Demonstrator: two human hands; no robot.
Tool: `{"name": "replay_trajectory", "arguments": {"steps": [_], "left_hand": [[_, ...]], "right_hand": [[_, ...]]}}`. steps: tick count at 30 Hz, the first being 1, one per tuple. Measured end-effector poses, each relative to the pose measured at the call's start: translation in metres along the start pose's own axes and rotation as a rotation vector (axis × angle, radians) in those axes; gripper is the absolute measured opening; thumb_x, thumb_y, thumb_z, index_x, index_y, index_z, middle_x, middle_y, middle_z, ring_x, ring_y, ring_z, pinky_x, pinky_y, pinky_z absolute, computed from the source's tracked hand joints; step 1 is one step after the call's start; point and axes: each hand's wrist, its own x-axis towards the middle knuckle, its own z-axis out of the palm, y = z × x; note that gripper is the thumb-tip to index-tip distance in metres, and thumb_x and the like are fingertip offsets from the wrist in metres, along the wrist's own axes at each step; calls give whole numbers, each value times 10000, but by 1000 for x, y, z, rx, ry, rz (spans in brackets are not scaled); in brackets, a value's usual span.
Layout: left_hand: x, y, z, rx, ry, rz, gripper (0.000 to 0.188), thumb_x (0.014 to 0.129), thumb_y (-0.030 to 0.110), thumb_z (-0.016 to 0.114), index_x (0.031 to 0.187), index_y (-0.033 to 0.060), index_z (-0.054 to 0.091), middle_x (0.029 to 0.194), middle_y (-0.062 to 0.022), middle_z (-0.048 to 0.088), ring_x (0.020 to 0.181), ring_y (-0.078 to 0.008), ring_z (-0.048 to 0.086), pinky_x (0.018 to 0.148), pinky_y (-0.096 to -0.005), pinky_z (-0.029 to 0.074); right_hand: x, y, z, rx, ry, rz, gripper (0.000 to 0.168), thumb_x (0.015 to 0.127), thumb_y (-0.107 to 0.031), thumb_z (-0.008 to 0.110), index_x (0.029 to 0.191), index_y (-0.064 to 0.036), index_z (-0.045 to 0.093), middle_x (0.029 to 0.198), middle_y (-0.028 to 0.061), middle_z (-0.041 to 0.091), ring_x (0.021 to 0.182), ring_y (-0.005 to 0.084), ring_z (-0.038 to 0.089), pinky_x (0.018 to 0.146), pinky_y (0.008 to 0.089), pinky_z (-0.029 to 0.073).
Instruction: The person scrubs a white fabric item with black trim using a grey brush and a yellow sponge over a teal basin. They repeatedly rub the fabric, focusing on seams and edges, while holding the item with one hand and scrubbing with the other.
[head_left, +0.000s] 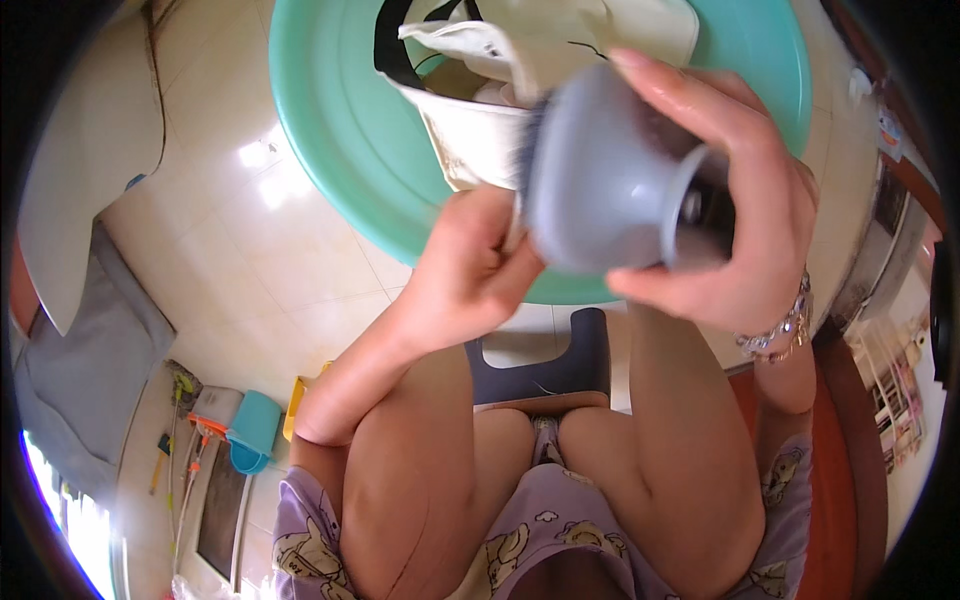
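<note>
A grey scrubbing brush (600, 180) with dark bristles is gripped by its black upper part in my right hand (735, 172). Its bristles face left, against or close beside a cream fabric bag (480, 135) with black straps; motion blur hides the exact contact. My left hand (480, 262) is closed on the near edge of the bag, just left of the brush. The bag lies in a large mint-green plastic basin (322, 150), its opening showing something pale inside.
A dark stool (540, 382) stands between my legs below the basin. On the tiled floor at lower left are a blue bucket (255, 427) and long-handled cleaning tools. Grey fabric (90, 367) hangs at the left. Shelving (892, 390) stands at the far right.
</note>
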Motion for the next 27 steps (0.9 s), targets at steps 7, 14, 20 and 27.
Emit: {"name": "replay_trajectory", "arguments": {"steps": [7,14,20,27], "left_hand": [[-3,7,1,-194,81,-163,110,707,-34,482,816,-26,480,652,-65,519,578,-80,471,507,-210,386],[-1,5,-3,-22,71,-57,38,693,-49,452,678,-17,468,472,-28,418,432,-77,353,399,-221,307],[1,3,-6,53,-43,10,51,686,-54,457,665,-19,487,493,-14,463,445,-61,389,404,-201,315],[-2,1,-8,-11,-94,-104,33,716,5,486,691,-13,498,492,-17,422,451,-67,353,405,-219,294]], "right_hand": [[-12,12,6,85,-19,86,736,344,-47,695,1017,16,403,1034,125,499,865,254,504,733,295,419],[-11,9,7,61,21,7,728,356,-55,697,1018,19,404,1036,146,494,845,244,510,700,303,428],[-6,4,9,20,109,-22,535,475,-156,661,946,19,480,1006,133,514,810,225,514,660,248,432],[-3,-2,5,37,-33,43,709,346,-11,661,1014,14,423,1010,143,506,848,229,511,723,294,416]]}}
